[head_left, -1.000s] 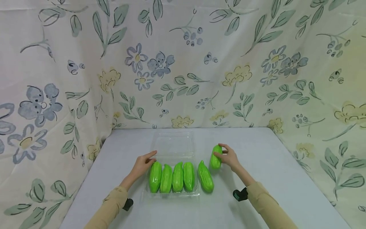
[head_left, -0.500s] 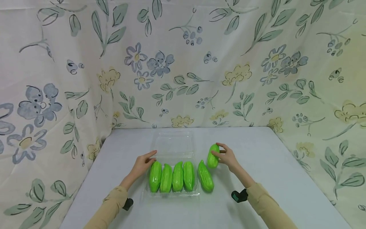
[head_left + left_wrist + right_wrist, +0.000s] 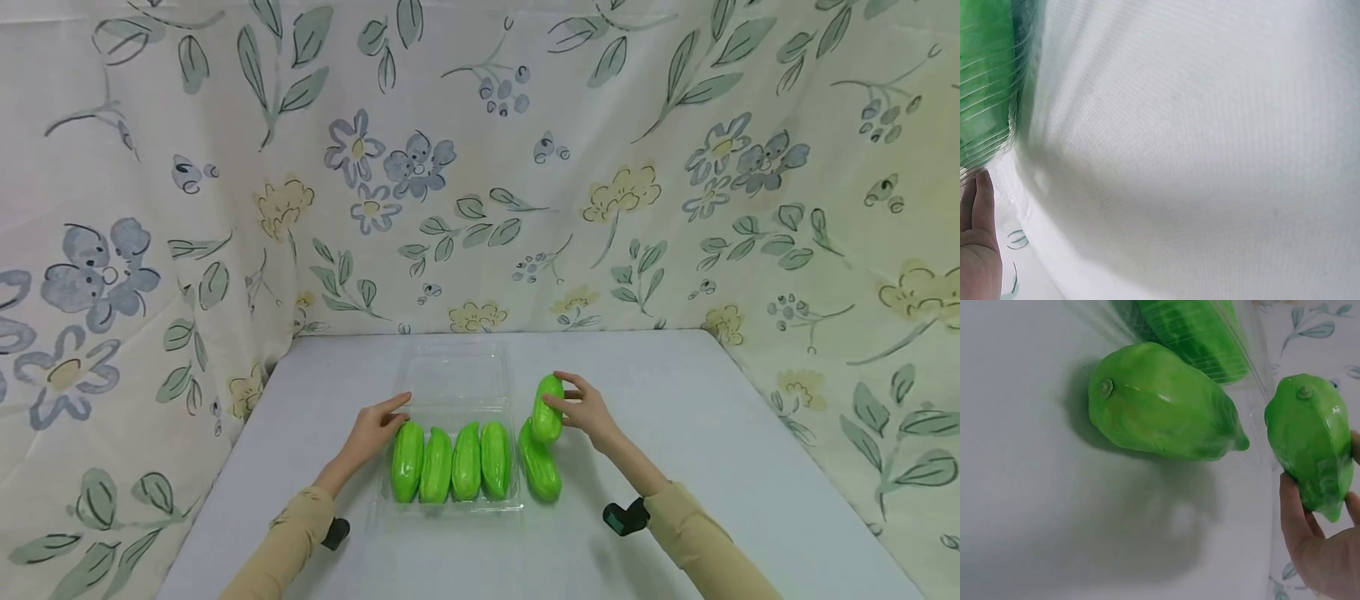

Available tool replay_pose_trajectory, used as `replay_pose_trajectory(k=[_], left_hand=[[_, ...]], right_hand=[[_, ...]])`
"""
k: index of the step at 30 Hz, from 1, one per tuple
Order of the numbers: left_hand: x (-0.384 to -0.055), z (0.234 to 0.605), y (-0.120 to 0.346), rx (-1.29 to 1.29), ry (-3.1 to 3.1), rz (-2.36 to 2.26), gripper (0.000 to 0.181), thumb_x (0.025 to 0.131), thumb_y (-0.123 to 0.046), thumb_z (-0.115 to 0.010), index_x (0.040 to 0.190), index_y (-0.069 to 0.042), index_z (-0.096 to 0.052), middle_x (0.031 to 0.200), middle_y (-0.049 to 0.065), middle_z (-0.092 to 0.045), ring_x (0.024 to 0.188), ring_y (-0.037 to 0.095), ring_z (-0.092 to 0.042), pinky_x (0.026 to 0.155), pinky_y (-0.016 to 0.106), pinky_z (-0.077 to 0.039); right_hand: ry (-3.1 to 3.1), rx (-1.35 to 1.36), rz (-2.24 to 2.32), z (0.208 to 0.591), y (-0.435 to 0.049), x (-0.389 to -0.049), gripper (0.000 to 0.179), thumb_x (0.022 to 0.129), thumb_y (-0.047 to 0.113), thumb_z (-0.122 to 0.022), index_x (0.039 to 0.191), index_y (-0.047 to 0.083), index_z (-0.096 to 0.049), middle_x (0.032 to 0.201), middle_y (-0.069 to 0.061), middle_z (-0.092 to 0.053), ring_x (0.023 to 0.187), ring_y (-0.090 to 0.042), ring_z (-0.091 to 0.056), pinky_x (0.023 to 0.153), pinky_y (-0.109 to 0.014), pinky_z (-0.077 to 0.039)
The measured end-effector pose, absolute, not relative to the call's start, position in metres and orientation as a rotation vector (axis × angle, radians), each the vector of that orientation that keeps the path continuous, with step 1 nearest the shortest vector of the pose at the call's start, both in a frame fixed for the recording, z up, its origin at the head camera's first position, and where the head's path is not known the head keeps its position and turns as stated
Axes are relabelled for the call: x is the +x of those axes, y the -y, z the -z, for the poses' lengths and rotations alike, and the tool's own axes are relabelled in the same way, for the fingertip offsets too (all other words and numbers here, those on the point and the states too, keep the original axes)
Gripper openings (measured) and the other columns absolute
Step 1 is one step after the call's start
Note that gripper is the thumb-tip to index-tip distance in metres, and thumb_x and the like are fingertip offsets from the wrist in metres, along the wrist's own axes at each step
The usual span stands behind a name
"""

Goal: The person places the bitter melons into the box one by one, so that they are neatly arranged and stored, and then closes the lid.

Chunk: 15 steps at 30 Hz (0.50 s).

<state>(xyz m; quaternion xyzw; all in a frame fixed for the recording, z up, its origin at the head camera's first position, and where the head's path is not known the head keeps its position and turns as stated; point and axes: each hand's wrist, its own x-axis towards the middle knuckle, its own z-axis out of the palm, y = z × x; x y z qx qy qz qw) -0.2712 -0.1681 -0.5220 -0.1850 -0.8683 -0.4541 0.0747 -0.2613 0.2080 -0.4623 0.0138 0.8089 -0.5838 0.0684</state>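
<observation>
In the head view my right hand holds a green papaya between thumb and fingers, raised above the table. Under it, overlapped in this view, lies another papaya just right of the clear plastic clamshell box. Several papayas lie side by side inside the box. My left hand touches the back left edge of the box with extended fingers. The left wrist view catches its fingers at the clear wall. From the right wrist, the held papaya shows its stem end and ridges.
The box's clear lid lies folded back on the white table, away from me. Floral cloth hangs behind the table and along both sides. Small dark devices sit at both wrists.
My right hand has moved left and slightly away from me with its papaya, which now overlaps the one lying beside the box. My left hand and the box have stayed in place.
</observation>
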Motion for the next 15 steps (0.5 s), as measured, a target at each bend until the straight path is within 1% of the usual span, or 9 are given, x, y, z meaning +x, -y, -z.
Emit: replay_pose_trajectory(k=[3, 5, 11, 15], left_hand=[[-0.272, 0.521, 0.167, -0.559, 2.594, 1.358, 0.042, 0.089, 0.001, -0.062, 0.130, 0.002, -0.055, 0.132, 0.020, -0.055, 0.104, 0.034, -0.065, 0.078, 0.031, -0.056], [-0.272, 0.521, 0.167, -0.553, 2.597, 1.353, 0.042, 0.089, 0.001, -0.062, 0.130, 0.002, -0.055, 0.132, 0.019, -0.056, 0.104, 0.034, -0.065, 0.079, 0.032, -0.056], [-0.272, 0.522, 0.166, -0.537, 2.617, 1.345, 0.042, 0.089, 0.000, -0.062, 0.130, 0.001, -0.055, 0.131, 0.019, -0.056, 0.101, 0.031, -0.067, 0.076, 0.028, -0.056], [-0.273, 0.522, 0.166, -0.537, 2.612, 1.350, 0.042, 0.089, 0.000, -0.062, 0.130, 0.001, -0.055, 0.132, 0.020, -0.056, 0.102, 0.033, -0.066, 0.076, 0.027, -0.055]], right_hand=[[-2.435, 0.039, 1.766, 0.461, -0.203, -0.260, 0.060, 0.089, 0.024, -0.067, 0.142, 0.012, -0.041, 0.134, -0.024, -0.044, 0.115, -0.036, -0.052, 0.081, -0.037, -0.057], [-2.432, 0.030, 1.770, 0.460, -0.200, -0.259, 0.060, 0.089, 0.024, -0.067, 0.142, 0.013, -0.041, 0.134, -0.024, -0.044, 0.115, -0.036, -0.053, 0.081, -0.037, -0.057], [-2.419, 0.018, 1.799, 0.458, -0.192, -0.256, 0.060, 0.089, 0.023, -0.067, 0.142, 0.014, -0.042, 0.133, -0.023, -0.045, 0.116, -0.035, -0.052, 0.082, -0.038, -0.056], [-2.402, -0.001, 1.808, 0.458, -0.188, -0.254, 0.060, 0.089, 0.024, -0.067, 0.142, 0.014, -0.042, 0.133, -0.023, -0.045, 0.117, -0.034, -0.051, 0.082, -0.038, -0.056]])
